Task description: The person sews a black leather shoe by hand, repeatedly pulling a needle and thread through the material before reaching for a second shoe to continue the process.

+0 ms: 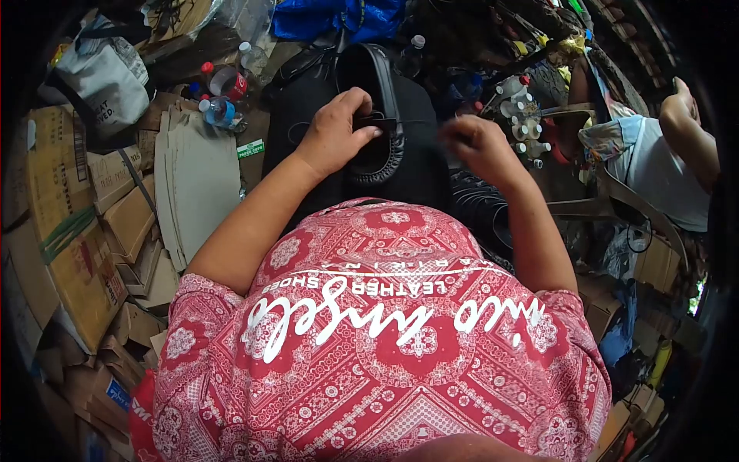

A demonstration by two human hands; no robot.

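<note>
A black leather shoe upper point(391, 146) with a gathered, stitched edge lies over the dark cloth on my lap. My left hand point(339, 132) grips its near side, thumb and fingers pinched at the rim. Off to the right, my right hand point(485, 150) is raised with its fingers curled in a pinch, slightly smeared by motion. A thin dark thread point(419, 121) stretches from the upper toward those fingers. Whether a needle is in them cannot be made out. Another thin thread loop shows left of my left hand.
Flattened cardboard point(200, 185) and boxes pile up at left, near plastic bottles point(223, 112). More small bottles point(523, 115) stand at right. Black shoe-like pieces point(481, 204) lie beside my right forearm. Another person point(670, 154) sits at far right. A blue bag point(339, 19) lies ahead.
</note>
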